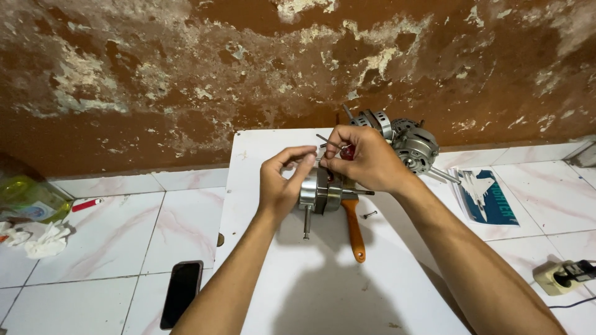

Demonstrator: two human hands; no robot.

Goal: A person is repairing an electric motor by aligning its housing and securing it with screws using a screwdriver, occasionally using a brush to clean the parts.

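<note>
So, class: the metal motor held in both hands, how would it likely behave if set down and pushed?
The motor looks like solid metal, so probably heavy for its size and stiff. Its round body and protruding shaft suggest it might roll or pivot sideways rather than slide.

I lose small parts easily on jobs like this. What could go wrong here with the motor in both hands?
The loose dark screw lies on the white board beside the orange-handled tool; a nudge could roll it off. The round silver motor with its steel shaft is pinched only between the left hand and right hand, so it might slip. The black phone on the floor tiles could be hit.
</note>
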